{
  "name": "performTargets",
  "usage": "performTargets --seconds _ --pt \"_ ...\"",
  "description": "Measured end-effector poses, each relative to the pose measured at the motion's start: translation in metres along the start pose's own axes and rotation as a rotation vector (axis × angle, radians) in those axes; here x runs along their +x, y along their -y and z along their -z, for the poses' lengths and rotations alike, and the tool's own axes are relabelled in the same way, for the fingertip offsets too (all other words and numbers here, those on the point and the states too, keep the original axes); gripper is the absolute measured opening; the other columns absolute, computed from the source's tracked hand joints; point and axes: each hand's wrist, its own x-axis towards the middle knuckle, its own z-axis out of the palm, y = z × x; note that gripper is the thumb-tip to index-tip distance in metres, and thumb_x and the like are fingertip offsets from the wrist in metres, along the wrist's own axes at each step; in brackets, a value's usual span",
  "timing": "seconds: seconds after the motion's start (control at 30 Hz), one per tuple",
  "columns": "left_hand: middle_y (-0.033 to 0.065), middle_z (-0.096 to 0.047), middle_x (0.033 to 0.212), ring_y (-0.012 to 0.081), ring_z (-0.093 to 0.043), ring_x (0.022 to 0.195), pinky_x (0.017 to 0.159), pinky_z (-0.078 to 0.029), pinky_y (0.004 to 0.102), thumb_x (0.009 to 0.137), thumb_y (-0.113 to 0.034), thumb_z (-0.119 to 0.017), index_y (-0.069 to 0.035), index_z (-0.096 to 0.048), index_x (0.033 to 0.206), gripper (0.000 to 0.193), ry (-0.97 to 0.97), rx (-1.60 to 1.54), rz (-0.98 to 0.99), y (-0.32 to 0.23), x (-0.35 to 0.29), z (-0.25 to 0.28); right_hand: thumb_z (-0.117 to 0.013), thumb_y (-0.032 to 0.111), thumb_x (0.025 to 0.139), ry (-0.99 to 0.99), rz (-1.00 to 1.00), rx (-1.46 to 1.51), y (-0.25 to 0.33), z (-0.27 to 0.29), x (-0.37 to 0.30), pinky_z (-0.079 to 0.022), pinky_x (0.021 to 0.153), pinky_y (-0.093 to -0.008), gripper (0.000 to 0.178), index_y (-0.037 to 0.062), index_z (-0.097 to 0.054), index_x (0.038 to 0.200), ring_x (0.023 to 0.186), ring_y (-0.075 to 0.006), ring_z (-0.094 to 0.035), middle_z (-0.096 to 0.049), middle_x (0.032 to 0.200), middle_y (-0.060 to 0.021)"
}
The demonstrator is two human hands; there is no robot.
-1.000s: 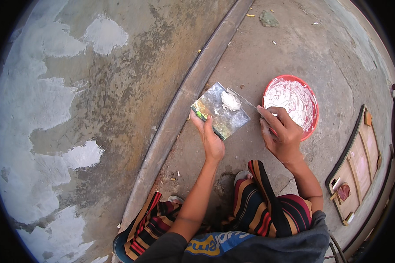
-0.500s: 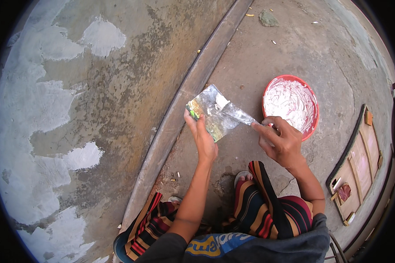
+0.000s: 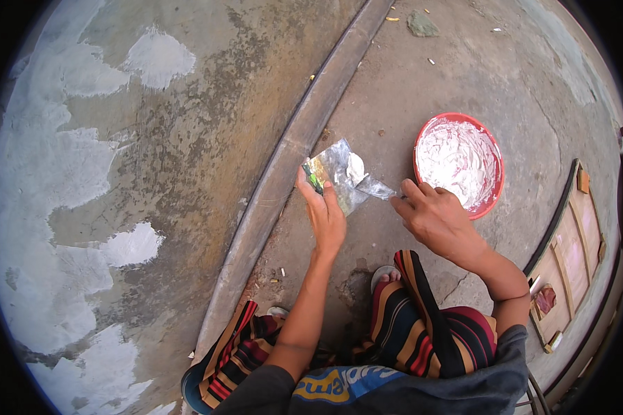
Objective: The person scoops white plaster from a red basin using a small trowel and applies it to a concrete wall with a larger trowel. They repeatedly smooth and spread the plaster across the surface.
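Note:
My left hand (image 3: 325,216) grips a flat, smeared square plate (image 3: 333,166) by its near left edge, thumb on top. A dab of white putty (image 3: 355,168) sits on the plate's right part. My right hand (image 3: 432,216) is closed around the handle end of a putty knife (image 3: 376,187), its blade touching or just over the plate beside the dab; the handle itself is mostly hidden by my fingers. Right of the plate, beyond my right hand, stands a red basin (image 3: 501,181) with white putty (image 3: 457,159) spread inside.
To the left rises a wall (image 3: 208,152) with patches of pale putty, a raised ledge (image 3: 284,166) along its foot. A wooden framed panel (image 3: 567,259) lies at the right. A stone (image 3: 422,24) and small litter lie on the concrete floor (image 3: 394,83) farther off.
The plate has tilted and shifted slightly right. My right hand has turned over, knuckles up, and the knife blade has drawn back toward the plate's right edge. The putty dab looks more gathered.

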Motion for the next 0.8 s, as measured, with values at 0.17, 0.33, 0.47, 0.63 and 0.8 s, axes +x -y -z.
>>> performTargets --seconds 0.17,0.33,0.47,0.63,0.8 --pt "0.0225 -0.039 0.139 0.0309 -0.045 0.124 0.102 -0.037 0.0410 0.100 -0.015 -0.038 -0.002 -0.016 0.149 0.055 -0.051 -0.190 0.243 0.005 0.013 0.015 -0.072 0.010 0.067 0.187 -0.103 0.152 -0.021 0.029 0.001 -0.053 0.067 -0.0335 0.029 0.0055 -0.071 0.096 0.081 -0.0222 -0.065 -0.061 0.093 -0.0093" --pt "0.0138 -0.038 0.143 0.0237 -0.044 0.127 0.104 -0.040 0.0366 0.097 -0.017 -0.040 -0.010 -0.018 0.150 0.058 0.037 -0.616 0.606 -0.003 0.046 0.065 -0.067 0.008 0.075 -0.049 -0.117 0.790 -0.066 0.022 0.002 -0.052 0.067 -0.0330 0.029 0.0033 -0.072 0.103 0.081 -0.0219 -0.067 -0.070 0.090 -0.0105" --pt "0.0096 -0.053 0.125 0.0188 -0.057 0.113 0.095 -0.049 0.0368 0.095 -0.017 -0.040 -0.009 -0.037 0.136 0.043 0.280 -0.645 0.629 -0.053 0.071 0.095 -0.059 0.014 0.091 -0.048 -0.385 1.439 -0.084 0.048 0.028 -0.043 0.049 -0.0222 0.034 0.0019 -0.062 0.123 0.052 -0.0055 -0.049 -0.057 0.071 -0.0005" --pt "0.0119 -0.055 0.127 0.0228 -0.062 0.109 0.096 -0.051 0.0416 0.093 -0.018 -0.043 -0.009 -0.036 0.139 0.048 0.373 -0.593 0.650 -0.140 0.063 0.151 -0.054 0.022 0.094 -0.265 -0.251 1.702 -0.084 0.105 0.120 -0.044 0.047 -0.0180 0.047 0.0027 -0.050 0.137 0.066 -0.0032 -0.053 -0.062 0.096 -0.0018" --pt "0.0097 -0.053 0.130 0.0226 -0.058 0.114 0.098 -0.049 0.0413 0.093 -0.019 -0.042 -0.009 -0.032 0.143 0.052 0.106 -0.583 0.598 -0.183 -0.003 0.211 -0.047 0.022 0.097 -0.374 -0.349 1.735 -0.070 0.120 0.212 -0.043 0.049 -0.0187 0.046 0.0042 -0.048 0.140 0.067 -0.0047 -0.052 -0.063 0.096 -0.0018"
